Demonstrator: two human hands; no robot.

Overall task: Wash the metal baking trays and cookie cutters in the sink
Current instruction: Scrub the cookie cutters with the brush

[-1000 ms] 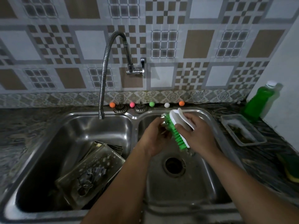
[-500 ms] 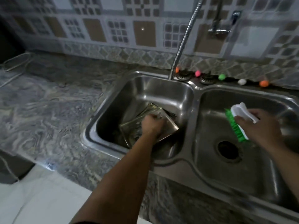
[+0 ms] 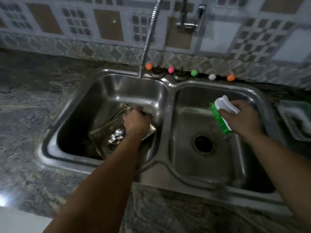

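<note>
Left hand (image 3: 136, 122) down in left basin (image 3: 107, 91) of double sink, on stacked metal baking trays (image 3: 107, 128) tilted against basin's 3 o'clock wall. Fingers hidden behind knuckles: grip on tray rim vs. plain contact, cannot tell. Cookie cutters (image 3: 116, 137) sitting loose as shiny bits on top tray, at 7 o'clock from that hand. Right hand (image 3: 242, 116) wrapped round white handle of scrub brush (image 3: 222, 115), green bristles facing 9 o'clock, hovering over right basin (image 3: 210, 165) above drain (image 3: 203, 143). Faucet hose (image 3: 149, 37) ending at left basin's 12 o'clock rim; no flow visible.

Probable step: fetching next piece. Best approach: pinch one cutter or top tray's rim only, lift level to avoid spilling cutters, carry over divider to brush. Wet metal, likely slippery: firm grip, slow move.
</note>
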